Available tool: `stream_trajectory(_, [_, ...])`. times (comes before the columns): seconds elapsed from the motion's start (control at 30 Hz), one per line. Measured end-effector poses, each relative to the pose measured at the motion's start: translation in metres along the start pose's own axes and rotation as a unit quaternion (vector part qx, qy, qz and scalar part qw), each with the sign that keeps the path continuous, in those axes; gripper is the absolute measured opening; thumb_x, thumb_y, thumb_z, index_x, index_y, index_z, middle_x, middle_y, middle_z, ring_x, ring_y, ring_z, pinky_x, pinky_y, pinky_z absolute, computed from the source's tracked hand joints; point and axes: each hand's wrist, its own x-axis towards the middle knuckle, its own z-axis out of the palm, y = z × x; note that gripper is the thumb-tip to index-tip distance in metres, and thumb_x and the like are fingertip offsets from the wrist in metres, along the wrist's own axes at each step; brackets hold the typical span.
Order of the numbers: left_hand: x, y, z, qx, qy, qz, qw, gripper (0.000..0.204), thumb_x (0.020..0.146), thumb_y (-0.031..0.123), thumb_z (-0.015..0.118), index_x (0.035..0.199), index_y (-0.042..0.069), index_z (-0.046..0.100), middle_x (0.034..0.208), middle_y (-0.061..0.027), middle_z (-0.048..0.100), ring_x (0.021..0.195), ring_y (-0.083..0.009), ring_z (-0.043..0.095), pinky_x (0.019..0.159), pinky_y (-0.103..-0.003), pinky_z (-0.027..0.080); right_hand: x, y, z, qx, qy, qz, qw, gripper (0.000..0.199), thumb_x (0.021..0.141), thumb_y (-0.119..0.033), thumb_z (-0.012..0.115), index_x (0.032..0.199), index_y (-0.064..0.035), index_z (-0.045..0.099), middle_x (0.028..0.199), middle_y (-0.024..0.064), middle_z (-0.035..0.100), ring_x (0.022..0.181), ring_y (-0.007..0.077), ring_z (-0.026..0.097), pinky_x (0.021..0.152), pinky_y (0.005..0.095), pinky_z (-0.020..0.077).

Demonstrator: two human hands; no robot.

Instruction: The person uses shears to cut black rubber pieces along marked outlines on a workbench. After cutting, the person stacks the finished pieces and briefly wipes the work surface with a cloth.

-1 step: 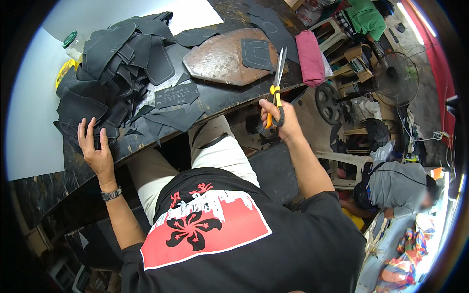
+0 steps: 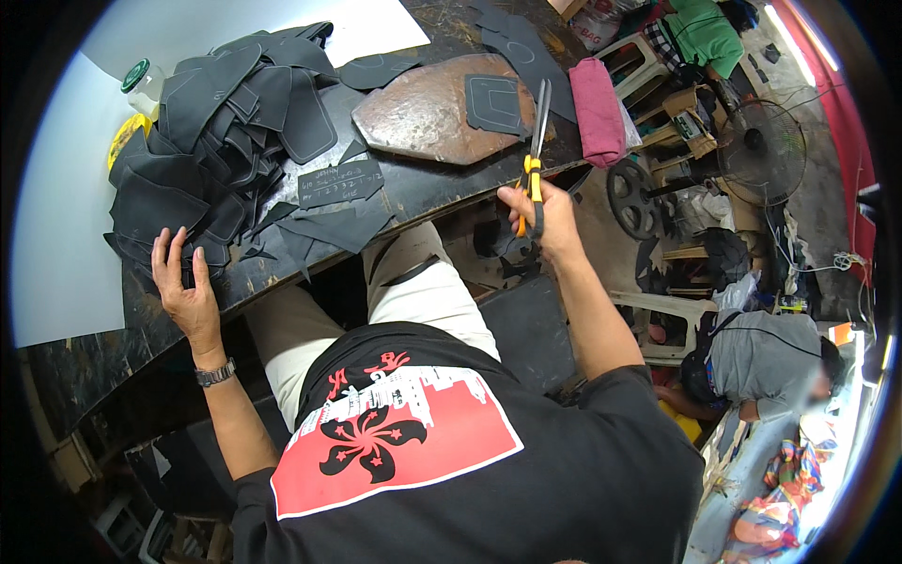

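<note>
"Grip, right hand (image 2: 552,222): state and contents?"

"Closed, my fingers wrapped about the handles of one pair of scissors (image 2: 534,171), yellow and black, steel-bladed."

"Direction?"

"Blades away from my body, tips toward the far side of the table (image 2: 425,193), leaning slightly right. Long axis nearly upright in the view."

"Location?"

"Near edge of the table, blades between the brown slab (image 2: 413,117) and the pink bundle (image 2: 599,113). Blades almost together. Which fingers sit in the loops, I cannot tell."

"Left hand (image 2: 192,303)?"

"Fingers extended and parted, nothing clasped. Fingertips at the near edge of the pile of dark cut pieces (image 2: 230,103); how firmly they press, I cannot tell."

"Differences from the earlier frame?"

"Scissors: blades and handle loops closer together, tips a little farther from me. Left hand: practically the same place. Pile and slab: unchanged."
</note>
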Motion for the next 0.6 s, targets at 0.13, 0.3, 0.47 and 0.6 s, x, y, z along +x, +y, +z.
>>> stream_trajectory(0.13, [-0.001,-0.001,0.002,0.005,-0.028,0.025,0.999,0.028,0.092,0.008,0.064,0.120,0.007,0.067,0.128,-0.0088,0.062,0.125,-0.0246,0.053,0.107,-0.037,0.039,0.035,-0.021,-0.013,-0.336,0.090,-0.144,0.926,0.042,0.073,-0.037,0.081,0.083,-0.0008,0.062,0.071,0.0139,0.063,0.066,0.0294,0.060,0.062,0.0389,0.0456])
stream_trajectory(0.3, [-0.003,-0.004,0.002,-0.027,-0.041,0.007,0.999,0.025,0.092,0.007,0.064,0.117,0.006,0.068,0.119,-0.0082,0.067,0.115,-0.0237,0.060,0.102,-0.036,0.043,0.082,-0.032,0.001,-0.502,0.147,-0.292,0.800,0.030,0.078,-0.027,0.072,0.097,-0.0042,0.066,0.087,0.0158,0.066,0.081,0.0363,0.065,0.070,0.0441,0.0497])
stream_trajectory(0.47, [-0.003,-0.005,0.002,-0.027,-0.044,0.007,0.999,0.023,0.092,0.006,0.064,0.114,0.005,0.069,0.114,-0.0080,0.069,0.111,-0.0230,0.061,0.100,-0.035,0.044,0.104,-0.039,0.010,-0.520,0.099,-0.238,0.815,0.025,0.079,-0.021,0.065,0.096,-0.0038,0.068,0.092,0.0169,0.067,0.087,0.0371,0.065,0.074,0.0462,0.0500])
stream_trajectory(0.6, [-0.002,-0.003,0.002,-0.046,-0.035,-0.009,0.998,0.022,0.090,0.006,0.065,0.112,0.006,0.069,0.110,-0.0085,0.070,0.108,-0.0248,0.062,0.100,-0.037,0.044,0.105,-0.044,0.011,-0.512,0.101,-0.225,0.823,0.025,0.079,-0.022,0.065,0.094,-0.0028,0.068,0.092,0.0183,0.068,0.087,0.0392,0.066,0.076,0.0483,0.0500])
